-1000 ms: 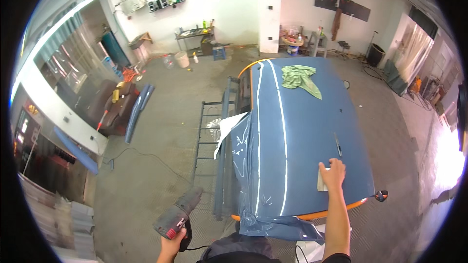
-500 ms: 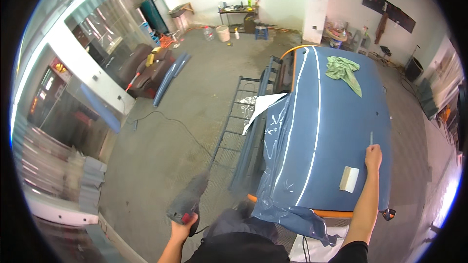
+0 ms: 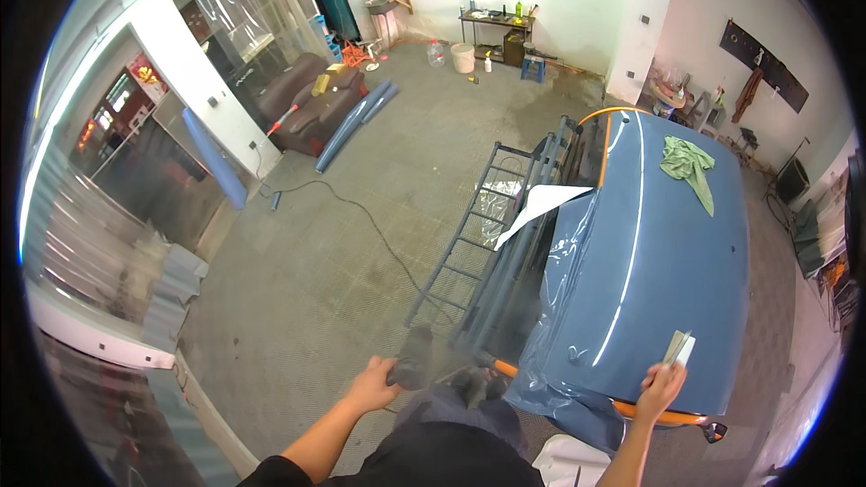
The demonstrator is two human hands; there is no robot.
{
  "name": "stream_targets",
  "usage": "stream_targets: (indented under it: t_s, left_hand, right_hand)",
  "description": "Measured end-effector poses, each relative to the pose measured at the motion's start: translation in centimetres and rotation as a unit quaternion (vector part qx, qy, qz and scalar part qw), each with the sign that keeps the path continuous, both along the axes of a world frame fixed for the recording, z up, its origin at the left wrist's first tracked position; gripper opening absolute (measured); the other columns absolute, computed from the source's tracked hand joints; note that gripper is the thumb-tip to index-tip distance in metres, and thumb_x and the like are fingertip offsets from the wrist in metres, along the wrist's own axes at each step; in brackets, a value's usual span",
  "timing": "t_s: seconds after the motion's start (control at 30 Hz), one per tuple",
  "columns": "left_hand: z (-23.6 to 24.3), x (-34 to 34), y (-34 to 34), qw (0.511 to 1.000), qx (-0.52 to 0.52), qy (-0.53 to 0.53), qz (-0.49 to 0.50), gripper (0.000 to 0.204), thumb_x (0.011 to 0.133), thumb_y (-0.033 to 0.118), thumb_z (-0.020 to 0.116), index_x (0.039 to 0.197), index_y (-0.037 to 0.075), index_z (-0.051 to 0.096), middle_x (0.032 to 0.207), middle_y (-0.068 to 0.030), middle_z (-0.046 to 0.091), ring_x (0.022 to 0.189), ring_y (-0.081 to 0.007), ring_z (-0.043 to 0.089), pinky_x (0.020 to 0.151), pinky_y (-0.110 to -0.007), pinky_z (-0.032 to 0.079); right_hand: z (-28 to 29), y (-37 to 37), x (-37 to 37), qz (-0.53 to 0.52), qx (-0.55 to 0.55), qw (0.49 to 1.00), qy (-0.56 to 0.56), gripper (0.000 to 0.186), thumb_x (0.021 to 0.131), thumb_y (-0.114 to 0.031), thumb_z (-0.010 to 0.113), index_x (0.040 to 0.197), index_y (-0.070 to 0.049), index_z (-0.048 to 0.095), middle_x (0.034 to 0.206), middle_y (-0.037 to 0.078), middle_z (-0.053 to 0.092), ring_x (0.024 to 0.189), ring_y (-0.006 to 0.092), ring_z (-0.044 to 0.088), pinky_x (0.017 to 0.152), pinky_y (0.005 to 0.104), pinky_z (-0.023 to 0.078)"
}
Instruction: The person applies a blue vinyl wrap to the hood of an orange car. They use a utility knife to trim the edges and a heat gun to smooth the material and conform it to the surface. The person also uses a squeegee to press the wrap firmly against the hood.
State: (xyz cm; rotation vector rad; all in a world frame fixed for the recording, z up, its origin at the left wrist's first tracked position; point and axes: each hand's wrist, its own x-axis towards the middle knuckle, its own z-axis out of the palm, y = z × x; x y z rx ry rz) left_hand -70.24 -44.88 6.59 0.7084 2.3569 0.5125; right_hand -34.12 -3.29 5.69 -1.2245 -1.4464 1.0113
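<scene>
My left hand (image 3: pixel 372 385) is closed around the grip of a dark heat gun (image 3: pixel 414 359), its body blurred, held over the floor left of the car. My right hand (image 3: pixel 663 388) is over the near right part of a car panel (image 3: pixel 663 280) covered in blue-grey film. Its fingers pinch a thin, narrow tool. A tan-and-white squeegee block (image 3: pixel 689 349) sits right at the fingertips, behind this tool; I cannot tell whether the fingers grip it too. Loose wrinkled film (image 3: pixel 564 410) hangs over the panel's near left edge. A crumpled green cloth (image 3: pixel 688 173) lies at the far end.
A black ladder-like frame (image 3: pixel 462 243) stands along the car's left side, with a white sheet (image 3: pixel 546 207) across it. A cord (image 3: pixel 361 207) trails over the floor. Further off are a brown sofa (image 3: pixel 302 113), blue film rolls (image 3: pixel 354 128), a bucket (image 3: pixel 463 58) and a small table (image 3: pixel 496 20).
My right hand has come back toward me, to the squeegee block. My left hand has turned the heat gun and brought it nearer the car. The view has shifted left.
</scene>
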Motion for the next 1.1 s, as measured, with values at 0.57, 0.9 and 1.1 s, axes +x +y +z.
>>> stream_targets:
  t_s: [0.57, 0.9, 1.1]
  left_hand:
    - [-41.1, -15.4, 15.5, 0.964, -0.055, 0.179, -0.189, 0.062, 0.083, 0.002, 0.066, 0.144, 0.011, 0.056, 0.125, -0.0126, 0.055, 0.115, -0.0304, 0.059, 0.099, -0.042, 0.043]
    - [-48.1, -15.2, 14.3, 0.976, -0.048, 0.135, -0.166, 0.071, 0.085, -0.003, 0.061, 0.152, 0.015, 0.050, 0.124, -0.0152, 0.059, 0.114, -0.0359, 0.061, 0.100, -0.045, 0.048]
    - [-47.7, -15.7, 13.9, 0.986, -0.030, 0.090, -0.134, 0.080, 0.076, -0.005, 0.069, 0.152, 0.011, 0.048, 0.146, -0.0174, 0.055, 0.131, -0.0395, 0.056, 0.111, -0.046, 0.046]
  right_hand:
    - [3.6, -19.8, 1.0, 0.030, -0.068, 0.931, -0.358, 0.050, 0.107, -0.038, 0.041, 0.104, 0.003, 0.069, 0.074, 0.007, 0.054, 0.065, 0.0205, 0.048, 0.059, 0.0354, 0.037]
    - [1.9, -18.6, 1.3, 0.006, -0.014, 0.877, -0.480, 0.027, 0.101, -0.018, 0.061, 0.118, 0.002, 0.068, 0.089, 0.010, 0.064, 0.073, 0.0203, 0.057, 0.065, 0.0358, 0.051]
    - [1.2, -18.8, -2.0, -0.015, -0.128, 0.959, -0.252, 0.023, 0.103, -0.019, 0.062, 0.119, -0.002, 0.060, 0.093, 0.003, 0.059, 0.071, 0.0113, 0.054, 0.062, 0.0251, 0.047]
